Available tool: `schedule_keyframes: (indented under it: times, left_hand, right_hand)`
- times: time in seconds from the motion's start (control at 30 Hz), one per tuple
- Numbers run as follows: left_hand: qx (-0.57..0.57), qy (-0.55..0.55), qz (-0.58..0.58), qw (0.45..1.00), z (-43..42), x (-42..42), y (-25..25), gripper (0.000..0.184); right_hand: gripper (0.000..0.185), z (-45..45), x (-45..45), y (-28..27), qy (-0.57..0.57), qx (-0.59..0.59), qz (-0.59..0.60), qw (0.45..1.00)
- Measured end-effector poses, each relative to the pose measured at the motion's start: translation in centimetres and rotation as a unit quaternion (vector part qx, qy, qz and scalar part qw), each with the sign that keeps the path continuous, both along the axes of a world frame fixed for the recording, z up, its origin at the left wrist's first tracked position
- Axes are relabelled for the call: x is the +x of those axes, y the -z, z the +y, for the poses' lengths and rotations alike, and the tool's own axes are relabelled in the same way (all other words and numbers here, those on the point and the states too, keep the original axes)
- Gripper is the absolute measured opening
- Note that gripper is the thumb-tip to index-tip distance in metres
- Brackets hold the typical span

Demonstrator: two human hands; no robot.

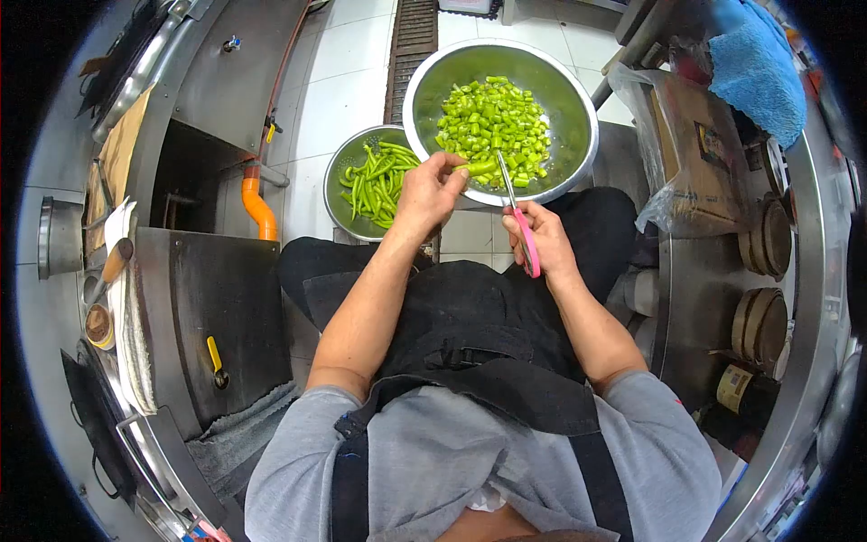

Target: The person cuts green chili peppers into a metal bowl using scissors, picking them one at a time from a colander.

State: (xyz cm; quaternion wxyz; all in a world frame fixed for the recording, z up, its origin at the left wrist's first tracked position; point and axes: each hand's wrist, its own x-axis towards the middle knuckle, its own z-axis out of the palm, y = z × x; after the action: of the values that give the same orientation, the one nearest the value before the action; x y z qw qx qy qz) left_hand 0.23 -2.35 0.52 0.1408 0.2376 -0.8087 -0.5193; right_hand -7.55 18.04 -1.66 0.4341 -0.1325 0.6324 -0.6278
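Observation:
My left hand (433, 192) pinches a green chili pepper (481, 167) over the near rim of a large steel bowl (571, 99). Many short cut pieces of green pepper (497, 117) lie in that bowl. My right hand (545, 242) grips scissors with pink handles (528, 244). Their blades point away from me, up against the pepper's right end; whether they are parted I cannot tell. Left of the big bowl, a steel colander (336, 185) holds whole green peppers (379, 185), near my left wrist.
A floor drain grate (412, 54) runs beyond the bowls. To the left stand steel cabinets with an orange pipe (258, 206). On the right are a plastic-wrapped cardboard box (704, 163), a blue towel (757, 68) and a bottle (745, 393) on a lower shelf.

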Motion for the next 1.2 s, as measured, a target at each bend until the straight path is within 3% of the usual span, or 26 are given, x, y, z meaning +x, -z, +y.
schedule_keyframes:
  times: [0.3,0.53,0.7,0.83,0.9,1.2]
  left_hand:
    - [0.059,-0.001,0.038,0.998,0.9,-0.5,0.7,0.021]
    - [0.008,0.044,0.029,0.999,1.0,-0.3,0.8,0.022]
    - [0.0,-0.005,-0.026,1.0,0.7,-0.2,0.0,0.022]
    - [0.033,-0.033,0.006,0.999,0.4,-0.5,1.8,0.023]
    - [0.087,-0.017,0.009,0.996,0.7,-0.5,1.4,0.024]
    - [0.104,0.063,0.0,0.993,1.2,-0.4,0.9,0.024]
  right_hand:
    - [0.038,-0.4,1.0,0.8,-0.013,-0.027,0.031,0.999]
    - [0.037,-0.7,0.1,0.0,-0.015,-0.038,0.016,0.999]
    - [0.038,0.3,0.2,-0.2,-0.015,0.006,-0.005,1.0]
    - [0.04,0.4,0.4,0.2,-0.016,0.006,-0.006,1.0]
    - [0.041,0.2,0.7,0.4,-0.012,0.011,-0.002,1.0]
    - [0.037,-1.2,0.2,0.7,-0.033,-0.033,0.048,0.998]
